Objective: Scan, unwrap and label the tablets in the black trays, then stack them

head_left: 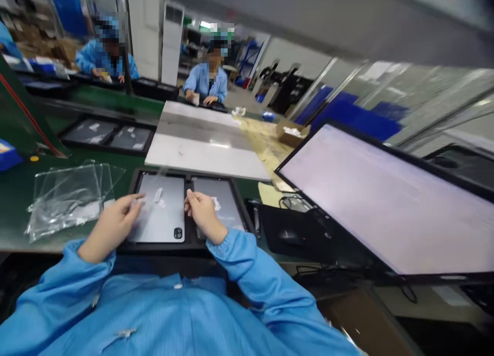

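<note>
A black tray (189,177) lies in front of me with two grey tablets in it, back side up. My left hand (111,223) rests on the left tablet (164,219) at its left edge, fingers loosely curled by a small white piece. My right hand (203,214) hovers over the gap between the tablets, touching the right tablet (226,201), fingers pinched together; whether it holds anything I cannot tell. A white sticker (158,194) sits on the left tablet.
Clear plastic bags (67,196) lie left on the green belt. A second tray (108,135) sits farther back. A large monitor (386,201) fills the right, a black mouse (287,236) beside it. Two people in blue coats work beyond.
</note>
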